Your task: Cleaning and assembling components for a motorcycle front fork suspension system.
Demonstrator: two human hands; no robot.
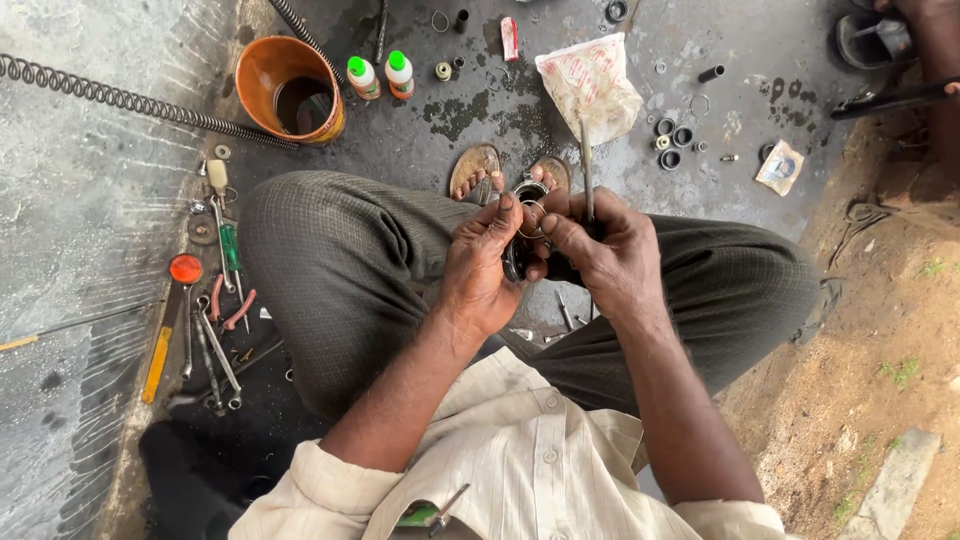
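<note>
I squat over a greasy concrete floor with both hands together between my knees. My left hand (482, 262) grips a dark round metal part (527, 200) and pinches a thin wire ring (532, 218) at its fingertips. My right hand (605, 250) touches the same ring with its thumb and holds a thin metal rod (586, 165) that sticks up towards a crumpled white plastic bag (592, 85). Much of the round part is hidden by my fingers.
An orange bucket (290, 88) and two green-capped bottles (381, 75) stand at the back. Wrenches, pliers and screwdrivers (215, 300) lie at my left. Small rings and bushings (673, 140) are scattered at the back right. A coiled spring hose (120, 100) crosses the left. Dirt ground lies at the right.
</note>
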